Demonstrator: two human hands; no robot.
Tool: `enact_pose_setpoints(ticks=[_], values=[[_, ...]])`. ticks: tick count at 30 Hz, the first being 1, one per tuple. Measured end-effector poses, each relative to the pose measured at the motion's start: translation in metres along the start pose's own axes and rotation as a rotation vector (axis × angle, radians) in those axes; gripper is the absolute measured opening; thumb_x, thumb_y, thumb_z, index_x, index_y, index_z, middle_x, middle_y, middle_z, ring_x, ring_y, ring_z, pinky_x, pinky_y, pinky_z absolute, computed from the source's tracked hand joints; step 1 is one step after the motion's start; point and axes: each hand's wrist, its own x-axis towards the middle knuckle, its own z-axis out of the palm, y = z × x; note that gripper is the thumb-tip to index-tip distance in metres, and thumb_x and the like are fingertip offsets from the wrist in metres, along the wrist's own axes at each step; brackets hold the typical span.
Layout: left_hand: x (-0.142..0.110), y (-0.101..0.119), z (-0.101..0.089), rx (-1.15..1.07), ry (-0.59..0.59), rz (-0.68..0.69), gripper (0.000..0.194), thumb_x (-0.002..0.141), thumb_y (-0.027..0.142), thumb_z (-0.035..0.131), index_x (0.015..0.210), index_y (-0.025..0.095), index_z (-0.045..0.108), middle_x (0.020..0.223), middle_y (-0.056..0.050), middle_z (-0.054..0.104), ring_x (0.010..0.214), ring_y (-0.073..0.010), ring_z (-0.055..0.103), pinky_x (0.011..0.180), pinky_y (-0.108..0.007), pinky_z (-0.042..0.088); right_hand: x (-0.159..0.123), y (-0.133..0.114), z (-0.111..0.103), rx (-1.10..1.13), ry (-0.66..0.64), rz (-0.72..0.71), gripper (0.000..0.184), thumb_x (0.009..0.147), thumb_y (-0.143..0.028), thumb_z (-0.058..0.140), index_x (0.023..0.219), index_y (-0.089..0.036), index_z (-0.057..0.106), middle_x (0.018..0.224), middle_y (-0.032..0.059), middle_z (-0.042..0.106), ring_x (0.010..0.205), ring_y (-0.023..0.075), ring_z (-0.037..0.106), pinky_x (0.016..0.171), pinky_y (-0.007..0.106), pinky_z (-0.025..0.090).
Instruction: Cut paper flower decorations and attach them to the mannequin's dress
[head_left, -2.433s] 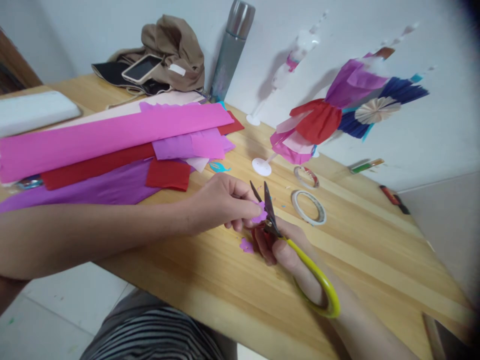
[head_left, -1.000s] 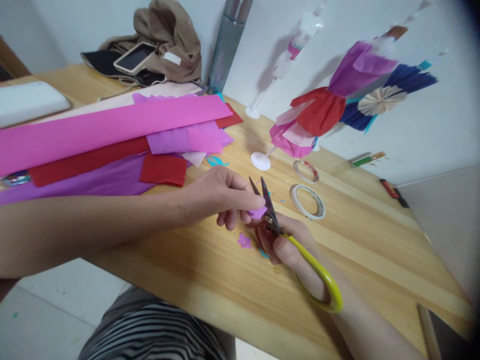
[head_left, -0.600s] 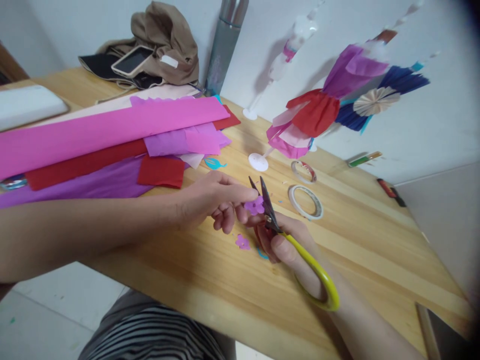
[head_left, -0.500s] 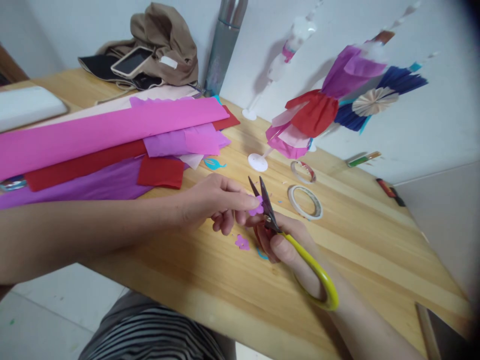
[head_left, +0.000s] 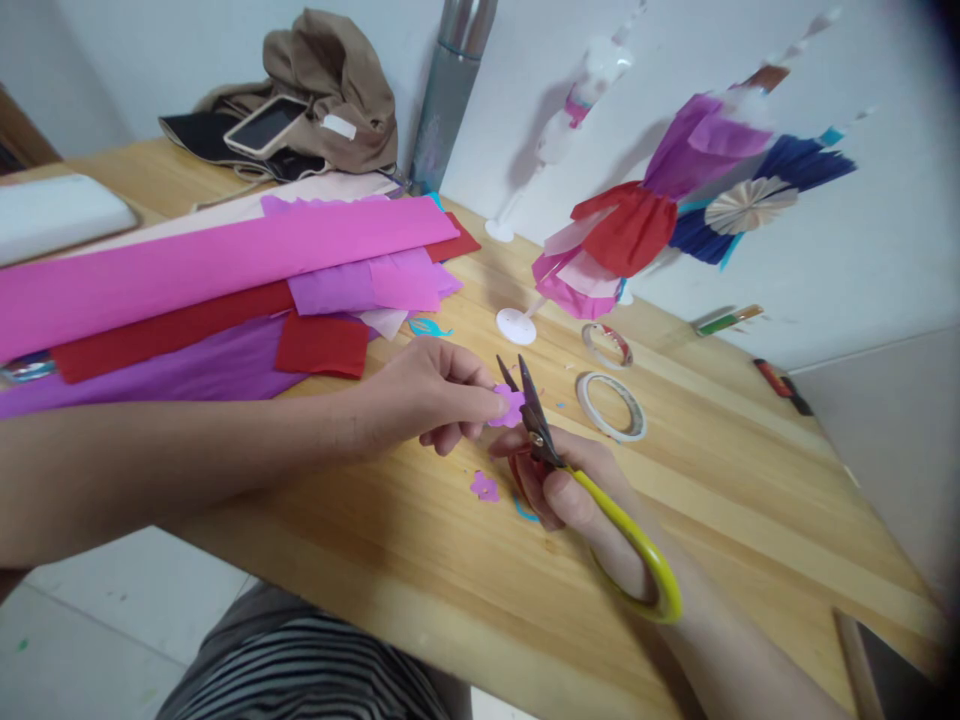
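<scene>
Between thumb and fingers, my left hand (head_left: 442, 393) pinches a small purple paper flower (head_left: 510, 406). My right hand (head_left: 581, 480) is wrapped round yellow-handled scissors (head_left: 537, 410), whose dark blades are parted and point away from me. The flower's right edge is up against the near blade; whether the blade touches it I cannot tell. A second purple paper flower (head_left: 484, 486) lies on the wooden table below my hands, and beside it a curved blue paper piece (head_left: 525, 508) is partly covered by my right hand.
Folded pink paper (head_left: 225, 265) and red and purple sheets are stacked at the left. Two tape rolls (head_left: 611, 407) lie beyond the scissors. Behind them, a paper dress (head_left: 630, 230) on a white stand (head_left: 516, 326) leans rightward. A grey bottle (head_left: 448, 100) stands by the wall.
My left hand has shifted slightly left and up with the paper flower, drawing it out a little from between the scissor blades. My right hand has barely moved.
</scene>
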Motion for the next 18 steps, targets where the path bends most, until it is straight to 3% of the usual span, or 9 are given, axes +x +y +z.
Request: enact_pose_setpoints(ticks=[12, 18], values=[[0.001, 0.007, 0.000, 0.064, 0.079, 0.048, 0.021, 0.069, 0.017, 0.063, 0.050, 0.015, 0.056, 0.040, 0.005, 0.048, 0.034, -0.0035, 0.041, 0.037, -0.016, 0.029, 0.001, 0.011, -0.003, -0.023, -0.023, -0.041, 0.066, 0.086, -0.079, 0.048, 0.100, -0.019, 0.068, 0.059, -0.0021, 0.044, 0.054, 0.0149, 0.042, 0.049, 0.029, 0.032], [0.001, 0.010, -0.003, 0.091, 0.103, 0.062, 0.020, 0.068, 0.020, 0.067, 0.051, 0.015, 0.058, 0.042, 0.005, 0.050, 0.036, -0.0034, 0.040, 0.036, -0.016, 0.029, -0.001, 0.008, -0.003, -0.021, -0.011, -0.009, 0.066, 0.086, -0.079, 0.049, 0.100, -0.018, 0.069, 0.057, -0.0026, 0.045, 0.051, 0.0136, 0.041, 0.047, 0.028, 0.030]])
